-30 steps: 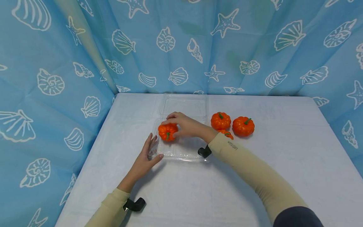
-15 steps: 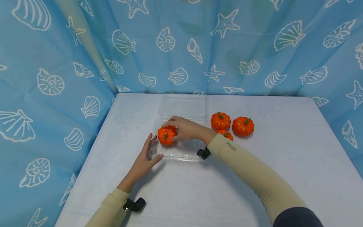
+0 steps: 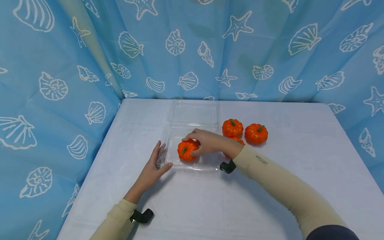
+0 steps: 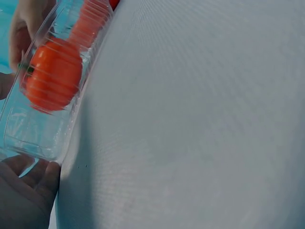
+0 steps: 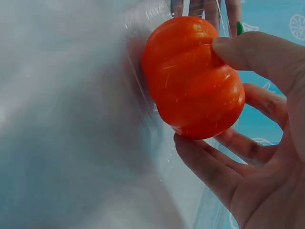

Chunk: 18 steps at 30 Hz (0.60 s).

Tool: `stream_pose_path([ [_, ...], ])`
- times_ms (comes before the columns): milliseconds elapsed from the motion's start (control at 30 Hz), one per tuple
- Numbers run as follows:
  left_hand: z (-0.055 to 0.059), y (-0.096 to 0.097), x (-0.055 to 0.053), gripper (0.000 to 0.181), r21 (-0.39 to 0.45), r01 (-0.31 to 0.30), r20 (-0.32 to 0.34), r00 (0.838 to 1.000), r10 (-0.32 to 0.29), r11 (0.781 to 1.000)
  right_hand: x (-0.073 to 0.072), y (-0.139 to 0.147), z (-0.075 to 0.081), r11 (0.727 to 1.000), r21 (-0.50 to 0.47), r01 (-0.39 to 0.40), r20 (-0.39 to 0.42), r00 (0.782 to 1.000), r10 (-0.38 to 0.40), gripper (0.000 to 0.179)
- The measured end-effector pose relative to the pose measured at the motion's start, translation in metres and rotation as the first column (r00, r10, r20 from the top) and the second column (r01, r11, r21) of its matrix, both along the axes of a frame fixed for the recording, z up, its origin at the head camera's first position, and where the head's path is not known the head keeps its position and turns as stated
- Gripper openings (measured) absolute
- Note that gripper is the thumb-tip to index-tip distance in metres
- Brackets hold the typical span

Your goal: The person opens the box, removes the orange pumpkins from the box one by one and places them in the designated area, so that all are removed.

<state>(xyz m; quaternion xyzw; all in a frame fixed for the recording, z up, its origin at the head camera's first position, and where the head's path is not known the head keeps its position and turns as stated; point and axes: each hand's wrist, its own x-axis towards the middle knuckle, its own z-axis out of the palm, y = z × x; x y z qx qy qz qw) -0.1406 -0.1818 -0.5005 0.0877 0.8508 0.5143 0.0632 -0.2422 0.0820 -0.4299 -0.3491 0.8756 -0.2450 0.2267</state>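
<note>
A small orange pumpkin (image 3: pixel 186 150) with a green stem is inside the base of a clear plastic clamshell container (image 3: pixel 173 138). My right hand (image 3: pixel 208 141) grips it from the right side, and in the right wrist view the thumb and fingers curl round the pumpkin (image 5: pixel 193 78). At the container's front left corner, my left hand (image 3: pixel 153 169) touches the wall with nearly straight fingers and the thumb spread apart. In the left wrist view, its fingertips meet the clear wall (image 4: pixel 35 136).
The container's lid (image 3: pixel 195 113) lies folded back behind the base. To the right on the white table (image 3: pixel 300 160) stand two orange pumpkins, one nearer (image 3: pixel 232 128) and one farther right (image 3: pixel 256 134). A third pumpkin (image 3: pixel 240 141) is partly hidden behind my right wrist. Blue shell-print curtains (image 3: pixel 270 50) hang behind.
My right hand has moved the pumpkin from the container's left side toward its middle and slightly nearer the front edge. The left hand has stayed where it was.
</note>
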Motion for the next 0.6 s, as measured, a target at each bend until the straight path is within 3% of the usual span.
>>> stream_pose_path([
  [300, 0.003, 0.001, 0.001, 0.098, -0.029, -0.006, 0.010, 1.000, 0.007, 1.000, 0.015, 0.020, -0.003, 0.999, -0.016, 0.039, 0.010, 0.999, -0.038, 0.056],
  [600, 0.003, 0.001, 0.001, 0.097, -0.030, -0.004, 0.002, 1.000, 0.004, 1.000, 0.021, 0.027, -0.011, 0.992, -0.110, 0.058, -0.010, 0.998, -0.060, 0.035],
])
